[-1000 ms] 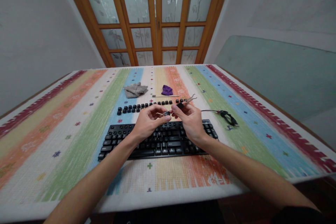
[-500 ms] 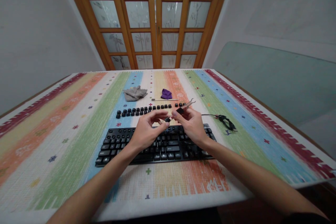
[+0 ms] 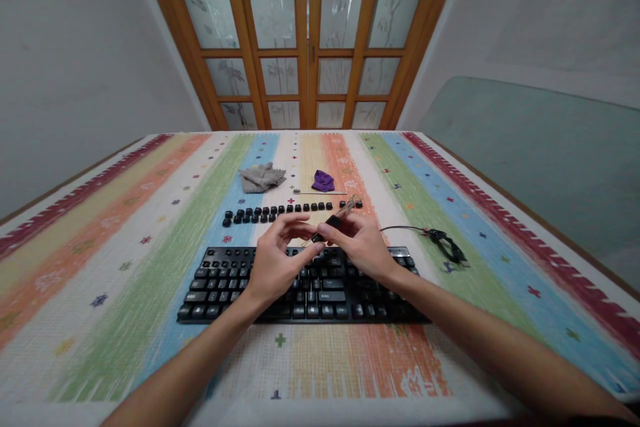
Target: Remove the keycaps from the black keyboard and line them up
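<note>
Over the upper part of a black keyboard (image 3: 325, 295), my right hand (image 3: 367, 243) is closed on a keycap puller (image 3: 333, 221) with a black handle. Thin metal prongs stick out of the handle at the far right end, and fine wires show at its left end. My left hand (image 3: 280, 260) is curled at that left end, thumb and fingers closing on a small black piece that looks like a keycap (image 3: 317, 237). Fingers partly hide it. Beyond the hands, loose black keycaps (image 3: 265, 211) stand in rows on the striped tablecloth (image 3: 150, 267).
A crumpled grey cloth (image 3: 263, 178) and a bunched purple cloth (image 3: 323, 180) lie farther back. In front of them is a thin brush (image 3: 320, 192). To the right rests a bundled black cable (image 3: 445, 245). Wooden glazed doors (image 3: 310, 53) rise behind the table.
The puller has turned slightly in my right hand, its prongs now lower and nearer the fingers. Both hands stay together over the keyboard. The view has shifted a little.
</note>
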Tool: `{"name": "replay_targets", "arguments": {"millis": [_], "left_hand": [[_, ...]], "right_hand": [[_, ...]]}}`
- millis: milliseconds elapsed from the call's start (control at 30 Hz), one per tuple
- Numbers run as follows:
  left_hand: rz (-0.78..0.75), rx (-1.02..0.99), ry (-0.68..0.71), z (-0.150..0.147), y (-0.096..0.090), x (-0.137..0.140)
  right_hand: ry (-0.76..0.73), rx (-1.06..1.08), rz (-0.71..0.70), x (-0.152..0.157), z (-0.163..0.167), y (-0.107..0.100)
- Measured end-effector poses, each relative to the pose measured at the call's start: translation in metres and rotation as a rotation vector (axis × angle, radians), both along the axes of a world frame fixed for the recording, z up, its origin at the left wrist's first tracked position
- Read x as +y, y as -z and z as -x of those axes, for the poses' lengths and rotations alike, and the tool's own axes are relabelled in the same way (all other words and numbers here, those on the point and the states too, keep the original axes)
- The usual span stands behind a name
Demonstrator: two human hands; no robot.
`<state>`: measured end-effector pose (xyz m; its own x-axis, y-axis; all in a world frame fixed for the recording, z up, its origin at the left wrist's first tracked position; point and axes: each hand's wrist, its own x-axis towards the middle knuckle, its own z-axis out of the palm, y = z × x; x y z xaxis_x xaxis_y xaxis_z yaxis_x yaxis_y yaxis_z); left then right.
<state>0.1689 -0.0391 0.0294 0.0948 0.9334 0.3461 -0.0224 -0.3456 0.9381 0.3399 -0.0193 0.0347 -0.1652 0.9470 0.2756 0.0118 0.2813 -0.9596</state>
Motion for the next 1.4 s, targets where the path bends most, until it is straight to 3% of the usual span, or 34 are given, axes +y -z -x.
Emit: {"name": "replay_targets", "arguments": {"millis": [133,533,767,967,1267,1400], "left_hand": [[-0.012,0.008,-0.074,-0.002,0.006,-0.003],[-0.067,0.097,-0.097,-0.005,0.012,-0.009],[-0.221,0.237,-0.186,-0.004,0.016,-0.011],[-0.194,0.163,-0.148,-0.001,0.020,-0.010],[-0.639,0.451,-0.206,0.003,0.018,-0.006],[-0.729,0.521,-0.190,0.007,0.024,-0.003]], "right_hand": [[-0.019,0.023,0.024,-0.001,0.001,0.004],[0.065,-0.067,-0.053,-0.007,0.001,0.002],[0.092,-0.059,0.021,-0.006,-0.004,-0.005],[0.121,-0.070,0.062,-0.007,-0.002,-0.007],[0.036,0.058,0.177,0.000,-0.003,-0.005],[0.032,0.062,0.197,0.000,-0.002,-0.005]]}}
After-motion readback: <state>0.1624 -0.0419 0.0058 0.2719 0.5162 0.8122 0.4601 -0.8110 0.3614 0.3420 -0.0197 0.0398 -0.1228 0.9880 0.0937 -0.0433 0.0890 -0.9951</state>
